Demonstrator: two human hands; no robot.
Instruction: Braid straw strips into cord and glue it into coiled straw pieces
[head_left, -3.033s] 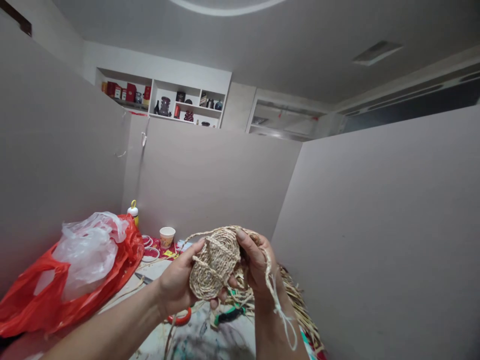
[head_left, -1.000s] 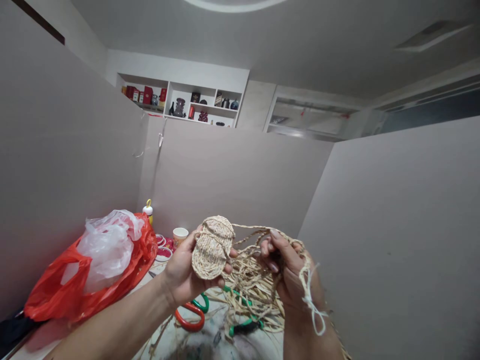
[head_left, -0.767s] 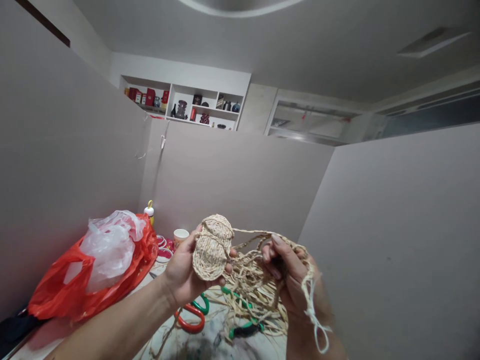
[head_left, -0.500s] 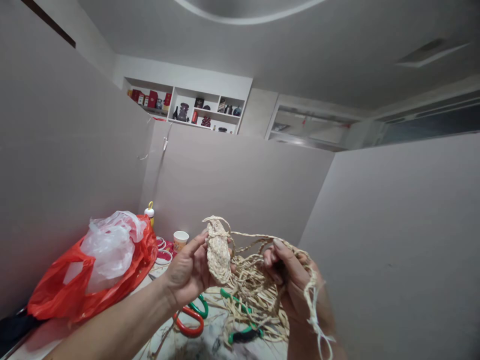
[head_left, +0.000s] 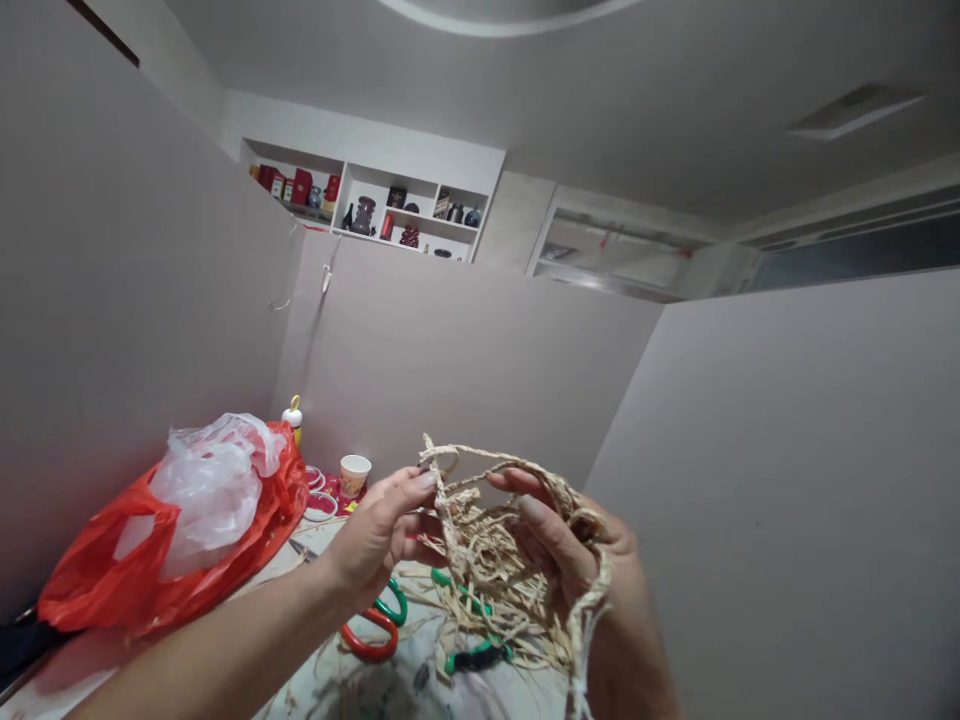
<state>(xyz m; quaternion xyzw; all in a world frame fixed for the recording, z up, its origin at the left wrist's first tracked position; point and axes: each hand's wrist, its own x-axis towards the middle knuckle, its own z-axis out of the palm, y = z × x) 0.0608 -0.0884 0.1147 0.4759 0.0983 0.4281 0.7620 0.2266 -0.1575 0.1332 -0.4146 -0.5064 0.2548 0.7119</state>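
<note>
Between the thumb and fingers of my left hand (head_left: 390, 530) is a small woven straw piece (head_left: 444, 505), turned so that its narrow edge faces me. A braided straw cord (head_left: 517, 460) runs from the top of that piece to my right hand (head_left: 559, 530), whose fingers are curled round it. More of the cord hangs down over the right wrist. Behind and below both hands lies a tangled heap of loose straw (head_left: 499, 570) on the table.
Red-handled scissors (head_left: 370, 636) and a green-and-black-handled tool (head_left: 480, 657) lie on the table (head_left: 390, 690). To the left are a red bag (head_left: 112, 570) with clear plastic (head_left: 210, 500), a paper cup (head_left: 355, 476), white rings (head_left: 321, 507) and a bottle (head_left: 292, 418). Grey partitions (head_left: 465, 350) surround the table.
The woven piece has turned from its broad face to its edge. My right hand has moved slightly left, closer to my left hand, and the cord between them now arches upward.
</note>
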